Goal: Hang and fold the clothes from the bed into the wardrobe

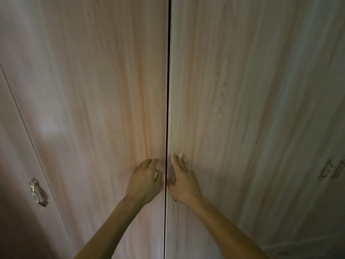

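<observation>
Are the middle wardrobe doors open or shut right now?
Shut, or nearly: only a thin dark seam parts the left door and right door; no interior shows.

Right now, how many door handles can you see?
3: one handle far left; two handles side by side far right. The left hand and right hand may hide others.

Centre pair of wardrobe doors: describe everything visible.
The two centre doors are tall flat panels in pale wood-grain laminate, with a thin dark gap between them. The left hand rests curled on the left panel beside the gap, the right hand flat on the right one. No handle shows on them.
</observation>
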